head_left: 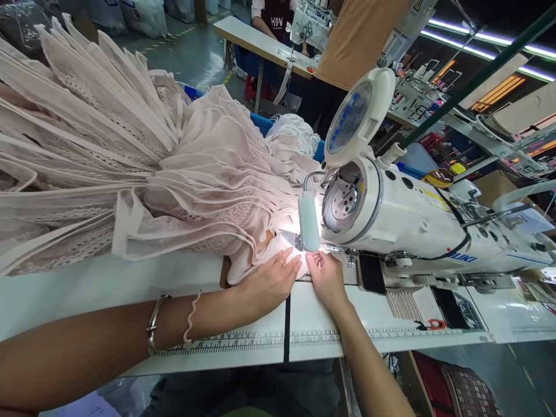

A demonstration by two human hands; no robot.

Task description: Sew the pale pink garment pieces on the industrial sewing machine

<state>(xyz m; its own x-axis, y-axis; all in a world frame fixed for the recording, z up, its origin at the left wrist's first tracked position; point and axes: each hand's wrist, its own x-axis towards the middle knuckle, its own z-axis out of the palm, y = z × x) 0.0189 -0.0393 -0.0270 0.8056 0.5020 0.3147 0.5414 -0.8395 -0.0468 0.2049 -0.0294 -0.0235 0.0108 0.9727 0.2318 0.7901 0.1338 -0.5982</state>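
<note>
My left hand lies flat on the edge of a pale pink fabric piece, pressing it to the white table just in front of the needle. A ring shows on one finger, a bracelet and a pink trim loop on the wrist. My right hand pinches the same fabric edge right under the sewing machine head, fingers curled on the cloth. The needle area is brightly lit by a small lamp and partly hidden behind it.
A big heap of pleated pink lace-trimmed pieces fills the table's left half. A printed ruler strip runs along the front edge. Another person sits at a machine at the far table. Blue bins stand behind the heap.
</note>
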